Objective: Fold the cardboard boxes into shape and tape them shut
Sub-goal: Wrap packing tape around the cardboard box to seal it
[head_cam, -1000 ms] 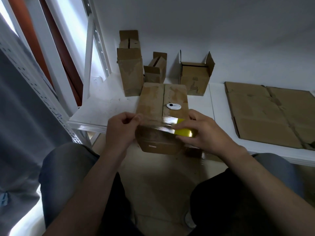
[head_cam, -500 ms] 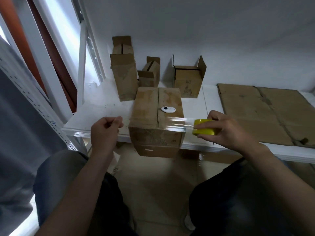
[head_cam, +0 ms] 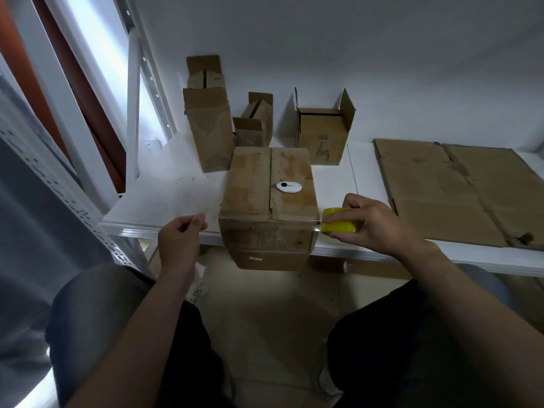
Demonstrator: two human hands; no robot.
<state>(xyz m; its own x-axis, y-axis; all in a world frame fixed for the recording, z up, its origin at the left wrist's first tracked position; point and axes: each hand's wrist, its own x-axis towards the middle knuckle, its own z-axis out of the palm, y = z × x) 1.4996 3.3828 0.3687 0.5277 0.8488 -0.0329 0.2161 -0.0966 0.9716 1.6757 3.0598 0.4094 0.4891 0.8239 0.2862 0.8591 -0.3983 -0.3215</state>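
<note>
Both grips are holding closed. The right hand (head_cam: 372, 226) is curling fingers and thumb round the yellow tape roll (head_cam: 338, 226), just beside the right front corner of the cardboard box (head_cam: 269, 201). The left hand (head_cam: 179, 241) is pinching its fingertips together just off the box's left side. It appears to be holding the free end of the clear tape (head_cam: 314, 228), though the film there is too faint to make out. A sheen of tape is showing only along the box's front top edge near the roll.

The box is sitting at the near edge of the white surface (head_cam: 176, 195) with its front overhanging. Its top flaps are meeting along a centre seam, and a small white disc (head_cam: 288, 187) is lying on top beside that seam. Three more boxes (head_cam: 207, 128) are standing behind it, and a flattened sheet of cardboard (head_cam: 459, 189) is lying well apart to the right.

By my judgement the box is light, probably empty, and stiff at the edges but springy in the flaps. It is likely to slide or tip off the edge under a sideways pull. The tape is thin and clingy, so it is best held by its very end and by the roll's rim, under even tension. The box itself is best steadied flat on top near the seam.
</note>
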